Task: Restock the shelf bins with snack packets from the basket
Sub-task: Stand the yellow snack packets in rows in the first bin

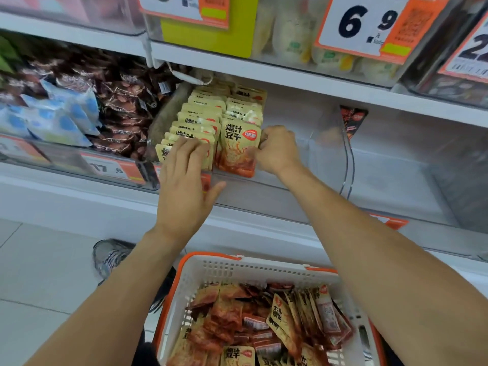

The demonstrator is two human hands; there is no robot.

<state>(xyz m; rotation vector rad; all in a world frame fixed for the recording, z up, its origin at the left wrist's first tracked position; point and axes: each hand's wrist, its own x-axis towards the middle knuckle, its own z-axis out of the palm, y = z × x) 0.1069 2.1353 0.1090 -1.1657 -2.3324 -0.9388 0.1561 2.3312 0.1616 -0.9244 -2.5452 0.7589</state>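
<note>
Yellow-and-orange snack packets (239, 146) stand in two upright rows inside a clear shelf bin (264, 191). My left hand (184, 180) lies flat with straight fingers against the front packets of the left row. My right hand (277, 150) has its fingers curled and pinches the right edge of the front packet of the right row. Below, a white basket with orange rim (211, 270) holds several more of the same packets (264, 320) lying loose.
The bin's right part (330, 159) holds no packets. Left bin holds dark brown and blue-white packets (79, 117). An upper shelf carries price tags (364, 22) and pale packets. A shoe (111, 257) stands on the tiled floor left of the basket.
</note>
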